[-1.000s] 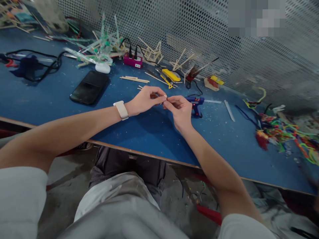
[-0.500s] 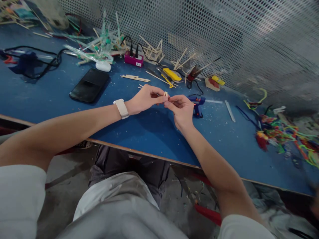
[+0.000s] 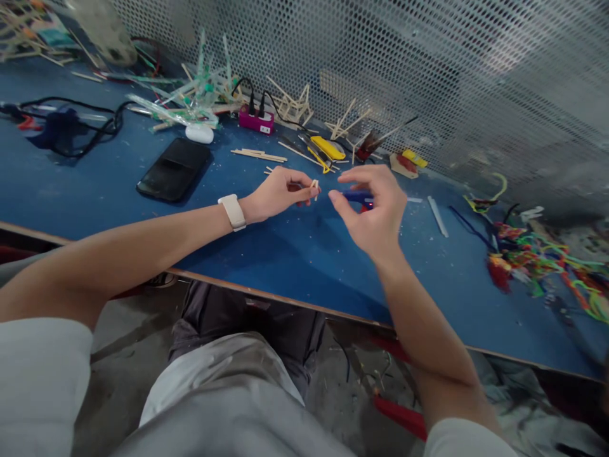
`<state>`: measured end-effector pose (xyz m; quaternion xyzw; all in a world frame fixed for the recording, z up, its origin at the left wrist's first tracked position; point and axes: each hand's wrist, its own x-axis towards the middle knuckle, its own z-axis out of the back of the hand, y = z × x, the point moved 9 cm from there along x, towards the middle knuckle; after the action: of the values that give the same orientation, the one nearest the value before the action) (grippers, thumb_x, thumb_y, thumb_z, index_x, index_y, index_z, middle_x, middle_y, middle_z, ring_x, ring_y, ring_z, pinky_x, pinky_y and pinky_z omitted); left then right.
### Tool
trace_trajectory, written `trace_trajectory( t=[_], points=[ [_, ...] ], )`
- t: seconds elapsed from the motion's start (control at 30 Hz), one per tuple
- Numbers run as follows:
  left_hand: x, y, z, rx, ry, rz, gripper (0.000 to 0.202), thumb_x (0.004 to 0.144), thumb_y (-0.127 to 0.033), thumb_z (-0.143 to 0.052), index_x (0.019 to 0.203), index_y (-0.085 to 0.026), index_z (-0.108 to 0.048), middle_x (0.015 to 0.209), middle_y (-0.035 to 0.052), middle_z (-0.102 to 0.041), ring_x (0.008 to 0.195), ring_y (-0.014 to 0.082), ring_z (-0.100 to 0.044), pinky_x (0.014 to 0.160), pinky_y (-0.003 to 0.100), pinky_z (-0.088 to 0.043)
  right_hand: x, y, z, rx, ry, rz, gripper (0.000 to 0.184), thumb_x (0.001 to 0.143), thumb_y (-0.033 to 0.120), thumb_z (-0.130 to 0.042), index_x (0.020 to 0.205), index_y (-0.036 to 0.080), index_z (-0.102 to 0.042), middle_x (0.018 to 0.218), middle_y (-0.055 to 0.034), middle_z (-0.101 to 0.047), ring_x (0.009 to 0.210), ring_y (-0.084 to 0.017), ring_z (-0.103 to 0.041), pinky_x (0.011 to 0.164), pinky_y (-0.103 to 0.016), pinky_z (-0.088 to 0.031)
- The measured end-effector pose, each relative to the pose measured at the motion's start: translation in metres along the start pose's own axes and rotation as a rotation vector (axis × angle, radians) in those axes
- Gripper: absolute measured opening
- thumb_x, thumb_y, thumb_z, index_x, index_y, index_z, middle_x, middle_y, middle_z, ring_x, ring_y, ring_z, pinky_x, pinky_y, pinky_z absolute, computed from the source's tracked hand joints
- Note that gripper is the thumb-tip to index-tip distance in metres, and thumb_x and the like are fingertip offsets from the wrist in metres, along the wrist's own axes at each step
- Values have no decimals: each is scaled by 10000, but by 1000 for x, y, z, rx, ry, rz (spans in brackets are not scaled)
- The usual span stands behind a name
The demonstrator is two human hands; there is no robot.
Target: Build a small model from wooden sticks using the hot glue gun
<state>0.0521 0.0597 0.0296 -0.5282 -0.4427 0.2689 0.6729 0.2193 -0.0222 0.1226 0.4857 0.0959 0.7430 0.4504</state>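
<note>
Small wooden piece (image 3: 314,186) sits just above center of the frame, pinched between the thumb and fingertips of the left hand (image 3: 278,190). So that grip is closed on it, held a little above the counter (image 3: 295,254).

Starting from the bottom of the frame, you've got the person's grey trousers (image 3: 228,381), then the counter's front edge with both forearms reaching over it. The left wrist has a pale wristband (image 3: 232,211).

The right hand (image 3: 375,212) is just right of the piece and not touching it. Its grip is open, fingers curled and spread, with nothing in it as far as the frame shows. It hovers over a blue glue gun (image 3: 358,197) that peeks out behind the fingers. Can't tell if it actually touches the gun.

Further back, a black phone (image 3: 174,169) lies flat to the left of the hands, with a white oval case (image 3: 199,133) just beyond it. A few loose sticks (image 3: 257,154) lie behind the left hand, and a clear glue stick (image 3: 437,216) is off to the right. At the right edge there's a messy pile of colored pipe cleaners (image 3: 547,254).

Along the back are a pink power strip (image 3: 255,120) with black plugs in it, a yellow cutter (image 3: 327,147) and some stick structures. Behind all that, a perforated metal wall (image 3: 428,63) fills the top of the frame.
</note>
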Motion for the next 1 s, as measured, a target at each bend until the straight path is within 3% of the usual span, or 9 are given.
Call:
trace_trajectory(
  t=[0.1, 0.17, 0.3, 0.37, 0.47, 0.53, 0.6, 0.8, 1.0],
  points=[
    [-2, -2, -1, 9, 4, 12, 357, 1023, -495, -942, 984, -149, -863, 939, 101, -846, 824, 165, -815, 810, 316, -704, 18, 21, 35, -160, 39, 114, 260, 902, 354, -1011, 1125, 356, -879, 1255, -74, -845, 1355, -395, -760, 1278, -631, -594],
    [-3, -4, -1, 38, 2, -5, 330, 1032, -468, -934, 995, -148, -862, 1032, 121, -863, 844, 168, -833, 816, 317, -710, 26, 9, 70, -222, -37, 182, 280, 953, 382, -978, 1215, 371, -878, 1247, -92, -854, 1290, -400, -792, 1209, -609, -613],
    [-2, -3, -1, 102, 13, -54, 267, 1044, -399, -910, 964, -152, -848, 1036, 119, -864, 782, 147, -803, 750, 295, -672, 19, -83, 158, -82, -297, 177, 442, 975, 709, -913, 1305, 423, -849, 1283, -95, -842, 1225, -356, -838, 1007, -461, -635],
    [0, -2, 0, 156, 15, -84, 242, 1046, -375, -893, 946, -160, -840, 942, 94, -845, 721, 133, -762, 688, 273, -621, 12, -140, 173, 110, -179, 65, 691, 867, 909, -880, 1386, 454, -838, 1267, -122, -869, 1129, -313, -852, 835, -416, -615],
    [0, 0, 2, 243, 14, -117, 242, 1054, -375, -867, 931, -170, -833, 926, 78, -837, 700, 118, -732, 673, 254, -588, -5, -189, 155, 192, 91, -181, 854, 658, 918, -1001, 1328, 401, -884, 1280, -155, -884, 1132, -330, -838, 819, -431, -611],
    [1, 1, 3, 284, 20, -117, 258, 1056, -380, -859, 912, -169, -823, 963, 80, -843, 704, 109, -726, 691, 249, -594, -19, -198, 120, 80, 336, -348, 834, 672, 759, -1078, 1385, 393, -847, 1323, -115, -873, 1140, -357, -813, 862, -472, -623],
    [1, 2, 4, 304, 20, -114, 256, 1051, -377, -860, 910, -167, -820, 1012, 88, -852, 707, 106, -727, 697, 249, -603, -26, -192, 87, -84, 460, -369, 740, 673, 740, -1069, 1248, 319, -866, 1092, -94, -862, 934, -335, -776, 785, -471, -606],
    [1, 8, -2, 260, 116, -54, 278, 1057, -434, -859, 982, -167, -839, 1046, 108, -875, 808, 146, -819, 758, 262, -671, -20, -188, 35, -327, 288, -332, 482, 964, 667, -865, 849, 216, -741, 713, -49, -634, 734, -241, -595, 744, -422, -527],
    [-3, 16, -14, 133, 221, 50, 408, 1057, -550, -863, 1021, -146, -820, 1067, 137, -894, 869, 179, -891, 756, 256, -709, -24, -175, 8, 229, 227, -412, 614, 969, 856, -791, 931, 244, -762, 861, -91, -772, 786, -252, -719, 807, -446, -627]
  ],
)
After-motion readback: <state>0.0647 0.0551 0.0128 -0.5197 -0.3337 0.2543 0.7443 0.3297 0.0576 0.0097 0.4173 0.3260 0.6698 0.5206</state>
